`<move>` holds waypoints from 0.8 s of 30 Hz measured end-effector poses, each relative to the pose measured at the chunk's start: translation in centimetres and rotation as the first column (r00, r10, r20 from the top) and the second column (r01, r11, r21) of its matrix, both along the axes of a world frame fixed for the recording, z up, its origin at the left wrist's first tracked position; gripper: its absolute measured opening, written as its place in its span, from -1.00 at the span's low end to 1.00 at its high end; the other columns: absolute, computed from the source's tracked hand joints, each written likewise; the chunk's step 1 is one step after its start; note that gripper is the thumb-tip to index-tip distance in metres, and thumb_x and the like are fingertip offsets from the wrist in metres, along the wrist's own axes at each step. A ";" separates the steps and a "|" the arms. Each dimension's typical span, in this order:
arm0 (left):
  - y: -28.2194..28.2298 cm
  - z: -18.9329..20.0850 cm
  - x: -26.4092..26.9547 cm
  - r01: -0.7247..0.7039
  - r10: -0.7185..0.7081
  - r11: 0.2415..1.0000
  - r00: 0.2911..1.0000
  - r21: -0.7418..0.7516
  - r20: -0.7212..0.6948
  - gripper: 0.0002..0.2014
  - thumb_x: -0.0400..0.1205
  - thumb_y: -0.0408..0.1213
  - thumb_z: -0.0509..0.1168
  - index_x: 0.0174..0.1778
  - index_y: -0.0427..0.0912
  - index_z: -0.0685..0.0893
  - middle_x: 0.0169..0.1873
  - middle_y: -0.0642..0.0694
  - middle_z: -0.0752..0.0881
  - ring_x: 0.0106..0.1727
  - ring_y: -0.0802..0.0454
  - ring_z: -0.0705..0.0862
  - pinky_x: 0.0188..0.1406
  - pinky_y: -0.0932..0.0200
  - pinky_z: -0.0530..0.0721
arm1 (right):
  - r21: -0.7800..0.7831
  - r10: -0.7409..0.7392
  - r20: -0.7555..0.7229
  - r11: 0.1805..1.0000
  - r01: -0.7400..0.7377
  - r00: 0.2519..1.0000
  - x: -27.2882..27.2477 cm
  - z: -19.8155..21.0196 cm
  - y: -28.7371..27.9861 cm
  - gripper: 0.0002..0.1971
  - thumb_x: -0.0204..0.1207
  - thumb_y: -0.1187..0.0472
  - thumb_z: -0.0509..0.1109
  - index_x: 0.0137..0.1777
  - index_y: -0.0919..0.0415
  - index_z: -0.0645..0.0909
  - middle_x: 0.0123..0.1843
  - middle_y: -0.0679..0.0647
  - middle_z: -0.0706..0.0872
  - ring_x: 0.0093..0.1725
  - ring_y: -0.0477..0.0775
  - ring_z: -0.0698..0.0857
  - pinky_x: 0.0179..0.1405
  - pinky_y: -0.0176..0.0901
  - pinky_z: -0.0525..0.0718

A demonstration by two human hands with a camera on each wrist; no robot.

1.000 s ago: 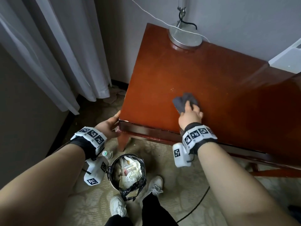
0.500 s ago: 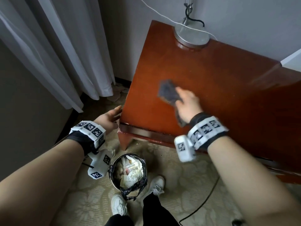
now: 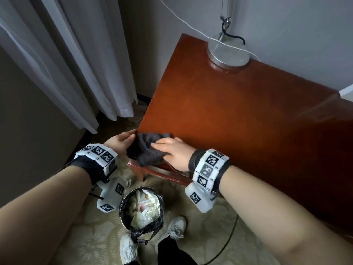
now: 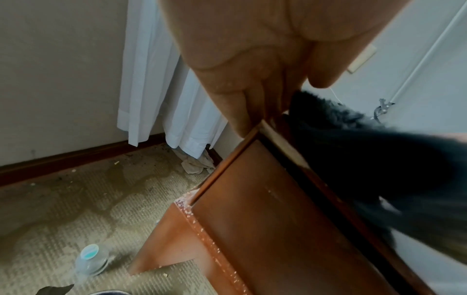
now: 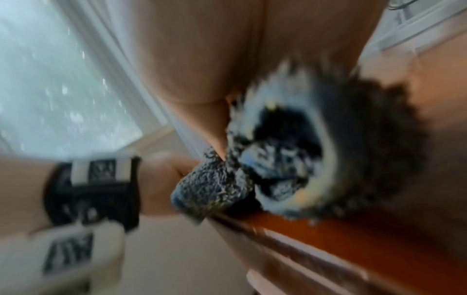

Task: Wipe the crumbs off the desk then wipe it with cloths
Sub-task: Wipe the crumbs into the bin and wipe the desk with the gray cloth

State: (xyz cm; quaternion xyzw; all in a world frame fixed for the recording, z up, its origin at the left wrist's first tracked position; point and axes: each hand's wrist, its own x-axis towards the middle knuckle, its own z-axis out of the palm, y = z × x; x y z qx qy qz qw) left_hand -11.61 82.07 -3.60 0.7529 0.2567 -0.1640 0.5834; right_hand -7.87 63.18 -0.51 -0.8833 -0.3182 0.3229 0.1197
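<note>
The cloth [image 3: 148, 150] has come a long way in a second: from the middle of the desk [image 3: 238, 115], out across the top, and now it sits bunched right at the near left corner, half of it hanging over the edge. The right hand [image 3: 174, 153] lies flat on it, fingers nearly straight, pressing it down and pushing rather than gripping. The left hand [image 3: 120, 140], which waited cupped beside that corner throughout, now meets the cloth, its palm turned up just below the edge and its fingers loosely bent against the fabric; whether it pinches it I cannot tell.

To my eye this is the end of a sweep, crumbs being pushed off the corner into the waiting palm. The bin [image 3: 141, 211] stands on the carpet almost straight below, so the catch has a short trip. The top looks free of crumbs from here, though fine ones would not show.

The cloth is dark grey, thick and nubbly like towelling, and crumples softly; pale specks cling to its pile in the right wrist view. The desk is reddish-brown wood with a glossy finish and a sharp square corner. White grit flecks its leg [image 4: 192, 225]. The bin is round and shiny, lined with a black bag.
</note>
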 end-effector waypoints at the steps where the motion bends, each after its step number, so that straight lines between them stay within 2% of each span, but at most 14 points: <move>1: -0.2 0.2 0.2 -0.003 0.004 1.000 1.000 0.019 -0.008 -0.64 0.72 -0.20 0.12 0.44 -0.05 0.50 0.31 -0.14 0.63 0.35 -0.03 0.57 0.40 0.18 0.44 | 0.052 -0.049 -0.021 0.997 0.050 0.999 0.7 0.7 -1.0 -0.47 0.64 0.36 0.13 0.60 0.07 0.25 0.63 0.05 0.24 0.57 0.14 0.23 0.53 -0.29 0.03; 3: -0.5 0.5 0.7 0.012 -0.010 0.997 1.000 0.078 -0.027 -0.63 0.72 -0.13 0.11 0.45 -0.01 0.49 0.31 -0.08 0.62 0.36 -0.01 0.56 0.38 0.23 0.41 | 0.167 -0.224 -0.028 0.960 0.226 0.974 3.1 1.8 -4.3 -0.49 0.60 0.42 0.17 0.56 0.20 0.32 0.56 0.16 0.36 0.56 0.15 0.32 0.49 -0.34 0.10; 5: -0.9 0.7 1.2 0.020 -0.014 0.993 0.999 0.118 -0.051 -0.61 0.71 -0.08 0.10 0.47 0.00 0.47 0.35 -0.08 0.60 0.39 -0.02 0.54 0.44 0.18 0.39 | 0.165 -0.483 0.074 0.869 0.466 0.873 6.4 2.4 -9.0 -0.48 0.59 0.43 0.19 0.56 0.23 0.32 0.55 0.24 0.37 0.54 0.23 0.36 0.52 -0.22 0.19; 6: -1.1 0.7 1.4 0.027 -0.018 0.991 0.998 0.134 -0.066 -0.59 0.70 -0.05 0.10 0.48 0.01 0.46 0.36 -0.08 0.58 0.40 -0.04 0.53 0.47 0.13 0.39 | 0.098 -0.621 0.164 0.783 0.614 0.766 8.0 2.3 -11.7 -0.47 0.60 0.39 0.18 0.58 0.19 0.29 0.57 0.25 0.32 0.54 0.27 0.34 0.54 -0.13 0.23; 8: -1.5 0.8 1.8 0.043 -0.027 0.983 0.996 0.179 -0.089 -0.58 0.70 -0.01 0.09 0.49 0.02 0.44 0.39 -0.08 0.57 0.43 -0.05 0.51 0.50 0.09 0.37 | -0.114 -0.793 0.317 0.513 0.851 0.521 10.3 1.7 -16.5 -0.43 0.63 0.30 0.15 0.64 0.10 0.14 0.60 0.24 0.20 0.54 0.32 0.27 0.56 0.09 0.26; 9: -1.6 0.8 1.9 0.051 -0.032 0.978 0.995 0.202 -0.096 -0.57 0.70 -0.01 0.08 0.49 0.02 0.43 0.40 -0.08 0.56 0.44 -0.06 0.50 0.51 0.10 0.35 | -0.217 -0.827 0.343 0.391 0.894 0.445 10.9 1.3 -18.1 -0.41 0.63 0.27 0.13 0.65 0.13 0.08 0.60 0.26 0.17 0.54 0.35 0.24 0.54 0.17 0.26; 10: -1.7 0.7 1.9 0.056 -0.036 0.974 0.995 0.218 -0.097 -0.57 0.70 -0.01 0.08 0.49 0.02 0.43 0.40 -0.08 0.55 0.45 -0.06 0.49 0.51 0.10 0.34 | -0.294 -0.843 0.343 0.324 0.899 0.415 11.4 0.5 -18.9 -0.41 0.64 0.26 0.13 0.64 0.19 0.04 0.60 0.29 0.15 0.54 0.37 0.21 0.54 0.21 0.25; 12: -1.7 0.4 2.0 0.057 -0.034 0.971 0.994 0.233 -0.102 -0.57 0.70 -0.01 0.07 0.50 0.01 0.42 0.40 -0.08 0.55 0.45 -0.06 0.49 0.51 0.10 0.34 | -0.340 -0.852 0.324 0.300 0.891 0.411 12.2 -0.8 -18.6 -0.38 0.63 0.25 0.15 0.64 0.25 -0.01 0.60 0.32 0.12 0.55 0.39 0.19 0.53 0.26 0.23; 14: -1.8 0.2 1.8 0.054 -0.028 0.967 0.994 0.248 -0.106 -0.57 0.70 0.00 0.08 0.50 0.02 0.43 0.39 -0.09 0.56 0.44 -0.06 0.50 0.52 0.07 0.35 | -0.332 -0.830 0.324 0.350 0.876 0.454 13.2 -1.1 -16.5 -0.31 0.61 0.24 0.18 0.66 0.11 -0.08 0.64 0.22 0.03 0.56 0.37 0.16 0.52 0.29 0.20; 16: -2.0 0.1 1.7 0.037 -0.011 0.966 0.995 0.255 -0.101 -0.57 0.70 -0.01 0.08 0.50 0.02 0.43 0.38 -0.08 0.58 0.42 -0.05 0.51 0.51 0.05 0.36 | -0.301 -0.751 0.306 0.506 0.808 0.585 14.5 -1.2 -13.3 -0.30 0.61 0.25 0.17 0.66 -0.02 -0.09 0.67 0.07 -0.05 0.58 0.31 0.12 0.53 0.25 0.16; 18: -2.1 0.1 1.7 0.024 0.000 0.967 0.996 0.255 -0.094 -0.57 0.70 -0.02 0.09 0.50 0.03 0.43 0.38 -0.07 0.58 0.42 -0.05 0.51 0.52 0.06 0.36 | -0.246 -0.617 0.280 0.695 0.676 0.736 15.0 -1.4 -9.6 -0.32 0.60 0.25 0.17 0.65 -0.08 -0.03 0.68 0.00 -0.06 0.58 0.28 0.11 0.56 0.16 0.15; 21: -2.1 0.0 1.5 0.016 0.007 0.967 0.996 0.256 -0.086 -0.58 0.70 -0.02 0.07 0.50 0.05 0.42 0.38 -0.05 0.57 0.44 -0.03 0.50 0.53 0.06 0.34 | -0.180 -0.274 0.210 0.933 0.313 0.939 12.9 -1.5 -4.3 -0.36 0.60 0.27 0.15 0.64 -0.10 0.05 0.69 -0.02 -0.05 0.58 0.33 0.11 0.58 0.02 0.15; 22: -2.1 0.0 1.3 0.010 0.010 0.969 0.997 0.248 -0.080 -0.58 0.71 -0.03 0.07 0.50 0.05 0.42 0.38 -0.05 0.57 0.44 -0.03 0.50 0.54 0.05 0.33 | -0.159 -0.127 0.182 0.975 0.157 0.975 11.4 -1.3 -3.2 -0.37 0.62 0.29 0.14 0.64 -0.08 0.07 0.69 -0.01 -0.03 0.58 0.33 0.12 0.58 -0.01 0.13; 24: -2.0 -0.3 1.1 -0.017 0.029 0.978 0.998 0.209 -0.055 -0.59 0.71 -0.06 0.08 0.49 0.04 0.43 0.38 -0.08 0.57 0.43 -0.03 0.50 0.54 0.04 0.34 | -0.085 0.135 0.103 0.988 -0.127 0.985 8.5 -0.6 -2.2 -0.42 0.63 0.31 0.15 0.63 -0.01 0.15 0.69 0.01 0.06 0.60 0.25 0.13 0.58 -0.10 0.04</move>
